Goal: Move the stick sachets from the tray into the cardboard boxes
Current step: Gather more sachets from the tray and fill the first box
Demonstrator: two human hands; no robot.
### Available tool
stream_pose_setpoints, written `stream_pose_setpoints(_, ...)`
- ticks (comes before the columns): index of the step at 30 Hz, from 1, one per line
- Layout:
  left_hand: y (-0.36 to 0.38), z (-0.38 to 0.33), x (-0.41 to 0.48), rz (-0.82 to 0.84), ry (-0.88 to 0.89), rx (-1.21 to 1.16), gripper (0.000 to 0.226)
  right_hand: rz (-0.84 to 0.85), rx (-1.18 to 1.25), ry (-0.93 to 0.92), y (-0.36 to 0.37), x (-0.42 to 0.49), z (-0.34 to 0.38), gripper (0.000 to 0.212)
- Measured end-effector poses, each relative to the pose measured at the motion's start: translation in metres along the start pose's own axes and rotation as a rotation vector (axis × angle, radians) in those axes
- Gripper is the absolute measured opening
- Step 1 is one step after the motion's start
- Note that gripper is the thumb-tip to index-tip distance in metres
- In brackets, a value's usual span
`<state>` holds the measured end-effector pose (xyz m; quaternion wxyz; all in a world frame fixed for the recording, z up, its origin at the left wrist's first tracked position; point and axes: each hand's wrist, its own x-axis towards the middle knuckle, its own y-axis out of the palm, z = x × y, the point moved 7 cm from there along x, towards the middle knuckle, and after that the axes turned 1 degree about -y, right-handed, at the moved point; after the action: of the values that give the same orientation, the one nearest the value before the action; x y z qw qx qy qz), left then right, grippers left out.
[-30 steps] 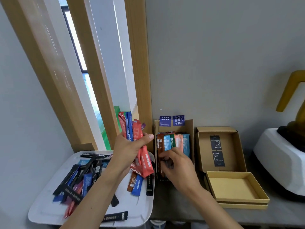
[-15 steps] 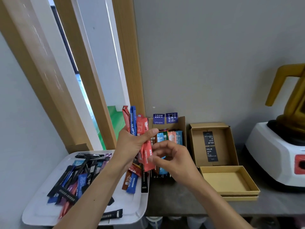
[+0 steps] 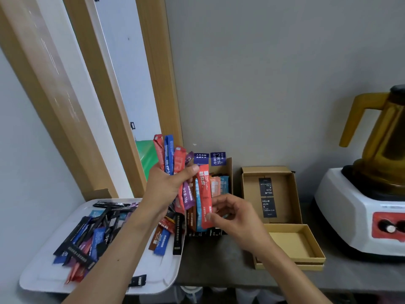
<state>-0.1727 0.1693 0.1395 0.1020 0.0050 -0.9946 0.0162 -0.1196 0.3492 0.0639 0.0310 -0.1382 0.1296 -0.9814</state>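
Fig. Surroundings on and behind the desk (image 3: 219,266).
A white-based appliance (image 3: 359,216) bearing an amber jug (image 3: 385,145) stands well to the right of the right hand (image 3: 236,218); a grey wall (image 3: 274,73) rises beyond both hands; a wooden door frame (image 3: 157,73) stands above the left hand (image 3: 166,189).

Coffee corner: grey counter (image 3: 219,266), amber kettle (image 3: 382,139), sachets (image 3: 98,235).

- One wide-angle view, worn on the person's head, looks forward and down along both forearms.
- It sits close: the left hand (image 3: 166,187) and right hand (image 3: 234,216) fill the middle.
- The surface (image 3: 219,260) lies under the hands, and the wall (image 3: 285,84) rises beyond them.
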Motion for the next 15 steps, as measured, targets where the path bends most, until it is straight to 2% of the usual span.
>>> stream_pose_setpoints(3, 0.002, 0.000, 0.003, -0.071, 0.057, 0.215, 0.021, -0.069, -0.339, 0.015, -0.008, 0.000, -0.016, 0.017)
stream_pose_setpoints(5, 0.001, -0.003, 0.006, -0.142, 0.088, 0.253, 0.021, -0.084, -0.564, 0.027, -0.009, -0.001, -0.027, 0.019)
stream_pose_setpoints(11, 0.007, -0.011, 0.006, -0.190, 0.079, 0.192, 0.019, -0.215, -0.463, 0.096, -0.008, -0.007, -0.039, 0.026)
stream_pose_setpoints(13, 0.010, -0.002, 0.002, -0.178, 0.020, 0.134, 0.021, -0.206, -0.532, 0.085, -0.005, -0.002, -0.033, 0.023)
stream_pose_setpoints(15, 0.011, 0.006, -0.002, -0.182, -0.018, 0.110, 0.023, -0.189, -0.712, 0.021, 0.000, 0.003, -0.022, 0.024)
